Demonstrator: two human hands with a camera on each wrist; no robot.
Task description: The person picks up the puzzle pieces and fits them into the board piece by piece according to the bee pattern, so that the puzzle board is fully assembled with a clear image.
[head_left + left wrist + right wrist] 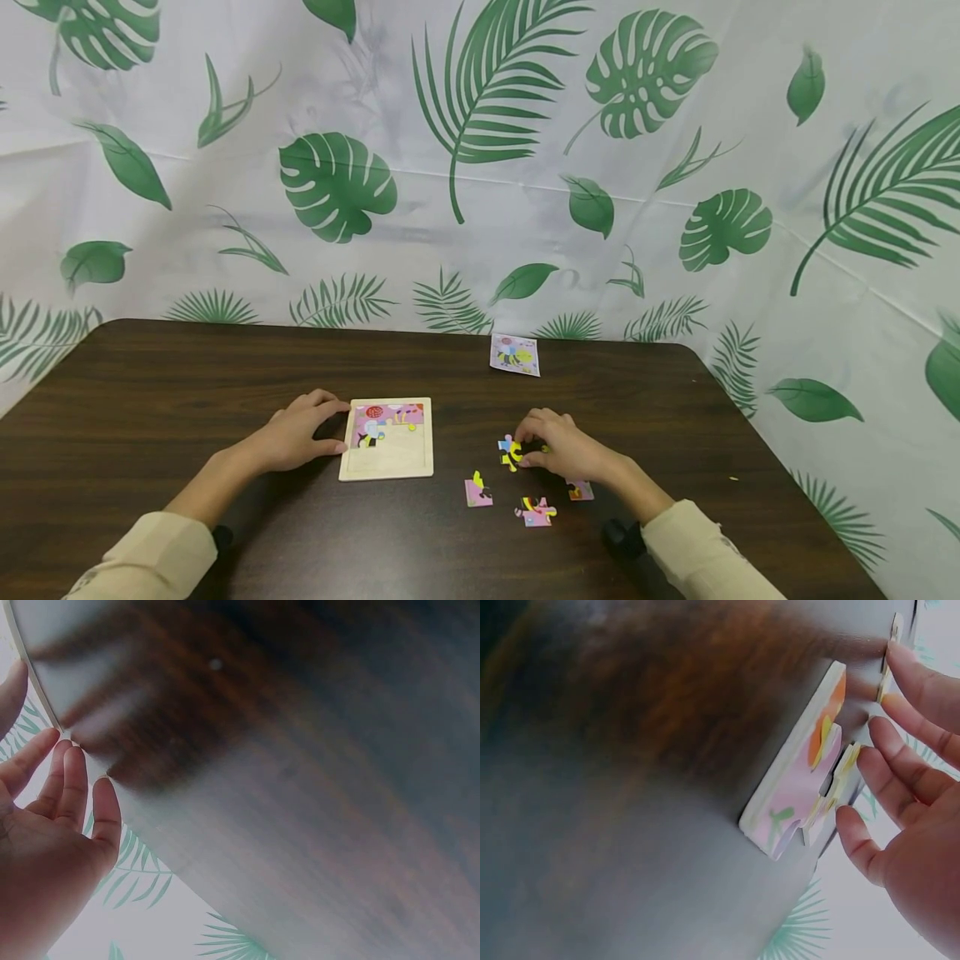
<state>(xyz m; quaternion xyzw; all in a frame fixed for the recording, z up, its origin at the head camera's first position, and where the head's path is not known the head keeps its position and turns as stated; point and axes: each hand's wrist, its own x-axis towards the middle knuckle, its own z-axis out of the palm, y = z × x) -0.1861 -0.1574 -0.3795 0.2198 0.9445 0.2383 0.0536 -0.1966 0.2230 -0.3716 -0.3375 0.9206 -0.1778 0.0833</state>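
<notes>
Take the wooden puzzle tray [428, 442] as the reference for all places. The right hand [561, 443] is to the right of the tray; its thumb and index finger curl in with a small gap and pinch the side of a black-and-yellow piece [513, 451]. Whether this piece is raised off the tabletop [225, 358] cannot be told.

Governing relation: the pinched piece lies to the right of the tray, well apart from it and roughly level with the bare recess [401, 457]. A transfer to the recess would run leftward. The piece shows no clear long axis, so its tabs appear to govern alignment. The right hand is the nearer hand to the piece.

The left hand [296, 432] is at the tray's left edge, thumb and fingers spread, fingertips at the edge, wrapped round nothing. A pink piece with a yellow shape [477, 493] and a pink piece with red print [536, 512] lie right of the tray, toward the person; a picture card [515, 355] lies right of it, farther away
</notes>
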